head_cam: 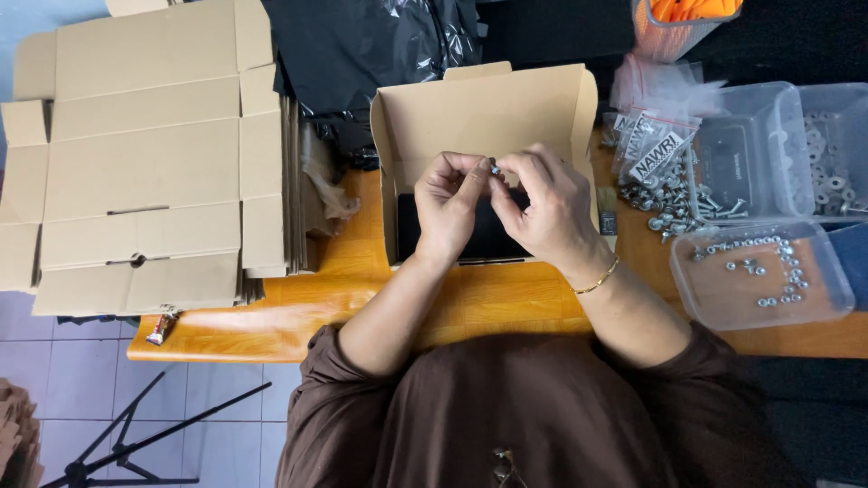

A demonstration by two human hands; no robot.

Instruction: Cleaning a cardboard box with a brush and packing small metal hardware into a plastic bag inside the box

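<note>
Both hands' grips pinched on tiny metal part (495, 168), left hand (449, 206), right hand (542, 206); part mostly hidden, kind unclear.

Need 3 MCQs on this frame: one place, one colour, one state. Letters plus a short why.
1. Where is the stack of flat cardboard blanks?
A. at the table's left end
B. inside the open box
C. in a clear tub

2. What colour is the tabletop?
A. white
B. orange
C. green

3. How is the small metal part held?
A. lying loose on the table
B. in the left hand alone
C. pinched between both hands

Answers:
1 A: the blanks lie piled to the left of the open cardboard box.
2 B: bare orange surface shows in front of the box.
3 C: fingertips of the left hand and right hand meet on it above the box.
</note>
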